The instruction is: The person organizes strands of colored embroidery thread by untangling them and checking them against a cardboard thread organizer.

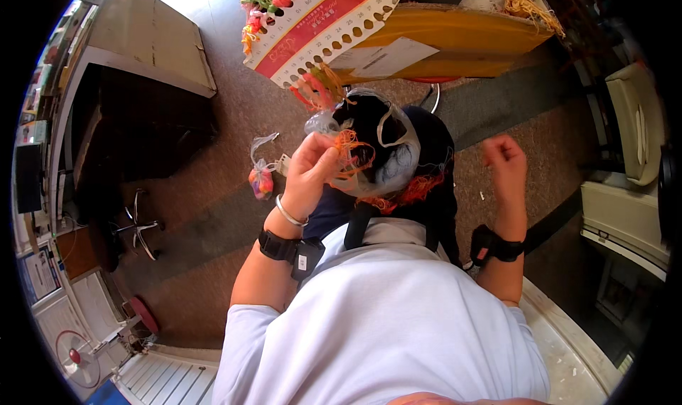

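My left hand [317, 160] pinches a loose tangle of orange thread [349, 144] between thumb and fingertips, above my lap. Off to the right, out over the floor, my right hand [503, 155] has its fingers curled; it is blurred, and whether a fine strand is in it I cannot tell. On my lap lies an opened clear plastic bag [410, 144] with pale grey material inside. Red-orange thread [429, 186] spills along its near edge. Beyond my left hand, pink and olive thread skeins [319, 88] hang from a numbered, hole-punched card organizer [319, 29].
The card leans on a cardboard box [458, 37] with yellow tape, holding tan thread [527, 5]. A small pouch of colourful pieces [261, 180] is at left, near my left forearm. Further out are a cabinet [149, 37], a swivel chair base [138, 226] and a fan [75, 356].
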`<control>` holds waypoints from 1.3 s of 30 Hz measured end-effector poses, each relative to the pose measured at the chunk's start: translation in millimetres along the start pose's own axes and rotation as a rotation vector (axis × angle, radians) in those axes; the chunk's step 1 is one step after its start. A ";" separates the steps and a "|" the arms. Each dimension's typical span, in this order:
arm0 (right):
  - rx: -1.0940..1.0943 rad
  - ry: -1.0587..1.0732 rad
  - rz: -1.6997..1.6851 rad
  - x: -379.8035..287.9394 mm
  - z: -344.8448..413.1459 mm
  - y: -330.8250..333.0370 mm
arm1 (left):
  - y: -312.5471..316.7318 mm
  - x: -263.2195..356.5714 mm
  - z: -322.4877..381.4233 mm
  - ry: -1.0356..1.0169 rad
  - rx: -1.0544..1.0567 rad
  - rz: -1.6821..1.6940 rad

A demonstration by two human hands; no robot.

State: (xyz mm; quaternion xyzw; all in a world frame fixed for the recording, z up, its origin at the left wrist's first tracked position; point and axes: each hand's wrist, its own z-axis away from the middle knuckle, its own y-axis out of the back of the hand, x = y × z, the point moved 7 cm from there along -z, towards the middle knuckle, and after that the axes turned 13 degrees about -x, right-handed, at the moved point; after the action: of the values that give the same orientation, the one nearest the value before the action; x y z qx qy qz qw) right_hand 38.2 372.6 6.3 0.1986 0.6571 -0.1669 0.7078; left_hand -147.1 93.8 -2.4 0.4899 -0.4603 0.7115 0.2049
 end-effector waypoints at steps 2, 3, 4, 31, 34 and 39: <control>0.150 0.021 0.852 -16.5 1.1 -16.2 | -2.0 -3.0 -0.8 0.020 -0.013 -0.011; 0.104 0.051 0.781 -21.8 -1.4 -28.5 | -3.5 -4.5 -0.2 0.027 -0.018 -0.015; 0.063 0.081 0.710 -32.0 -5.3 -40.8 | -6.4 -4.2 -2.0 0.021 -0.028 -0.015; 0.060 0.093 -0.672 -17.8 -32.1 -52.4 | -8.7 -14.2 -4.4 0.068 -0.049 -0.058; 0.073 0.119 -0.737 -14.1 -30.8 -38.2 | -2.3 -17.0 -3.6 0.074 0.007 -0.090; 0.183 0.198 -0.779 -13.6 -23.8 -3.6 | 5.2 -16.1 -2.8 0.085 0.121 -0.138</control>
State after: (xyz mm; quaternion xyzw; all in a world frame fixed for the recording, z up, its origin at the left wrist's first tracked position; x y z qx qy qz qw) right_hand 14.8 381.0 18.2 0.0123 0.7304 -0.4603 0.5045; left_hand -145.4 96.2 -19.4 0.5015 -0.3725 0.7423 0.2426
